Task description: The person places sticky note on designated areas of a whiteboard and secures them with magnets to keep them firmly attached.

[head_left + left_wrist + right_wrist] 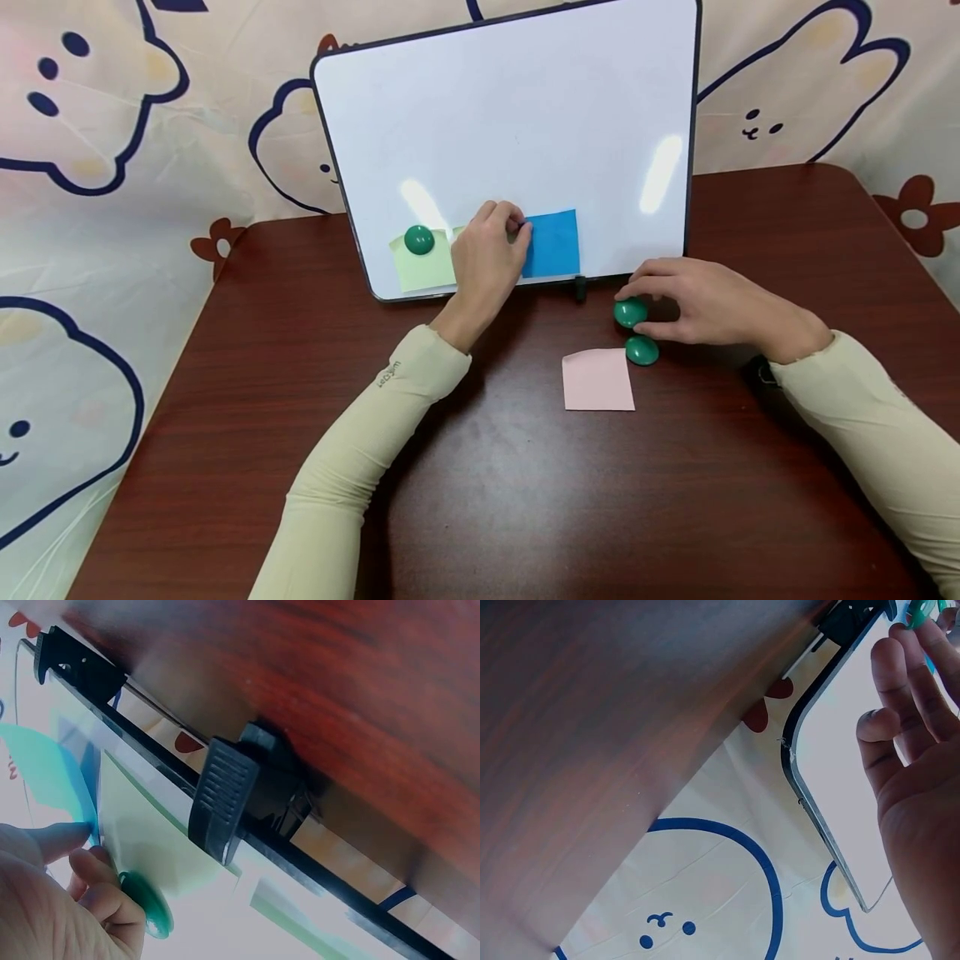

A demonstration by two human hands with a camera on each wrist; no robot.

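On the whiteboard (510,125), my left hand (489,254) pinches the left edge of a blue sticky note (555,242) between thumb and finger. A green magnet (150,907) under that hand sits on a pale green note (142,832), mostly hidden in the head view. Further left, another green magnet (418,240) lies on another pale green note (423,271). My right hand (697,300) holds a round green magnet (630,312) between thumb and fingers, low over the table. Right below it lies one more green magnet (642,351), touching a pink sticky note (598,382).
Black clip-like feet (240,787) grip the whiteboard's lower edge; one foot (581,287) shows below the blue note. The board stands at the back of the dark wooden table (495,500). Behind hangs a cartoon-print cloth (217,100).
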